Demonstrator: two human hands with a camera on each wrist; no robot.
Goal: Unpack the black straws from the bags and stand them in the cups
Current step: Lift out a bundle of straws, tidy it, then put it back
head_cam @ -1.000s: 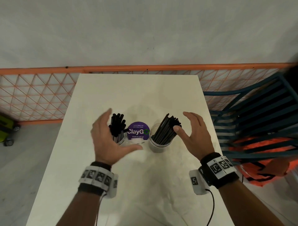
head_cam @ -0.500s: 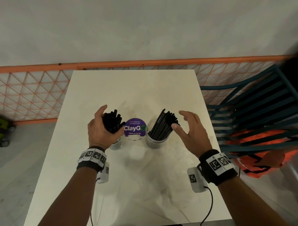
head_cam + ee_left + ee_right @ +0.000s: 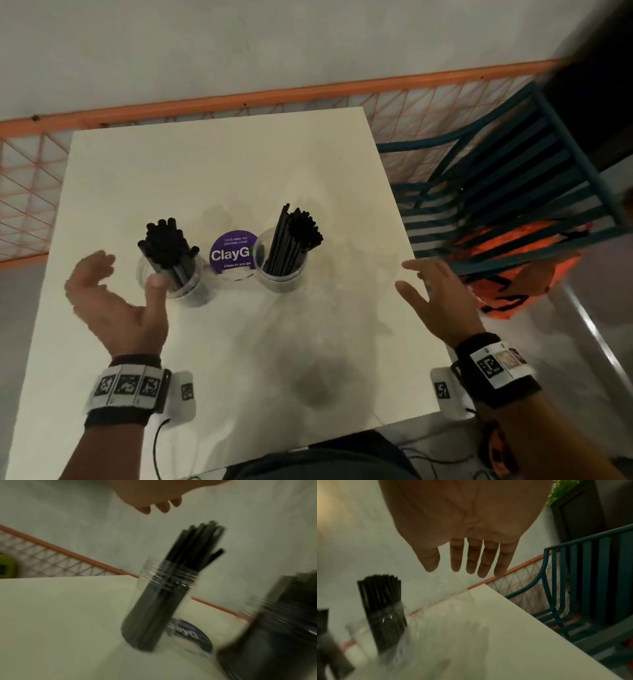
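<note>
Black plastic straws (image 3: 166,249) now stand bundled in both clear plastic cups (image 3: 281,270) on the white table (image 3: 219,164). Left hand (image 3: 116,305) just let go of its bunch, right hand (image 3: 435,301) backed off too, both spread wide and empty. Looks pretty much done to me.

Both forearms are bare, with no sleeves. The left hand (image 3: 113,305) has a black wristband (image 3: 118,416) under a white strap of three square black-and-white markers (image 3: 128,387). A white camera block (image 3: 183,394) with its own small marker sits at the inner side, and a thin black cable (image 3: 156,445) trails from it. The right hand (image 3: 442,301) wears a matching black band (image 3: 496,373) with a white marker strip, a white tagged block (image 3: 443,390), and dark cables (image 3: 479,416) below.
</note>
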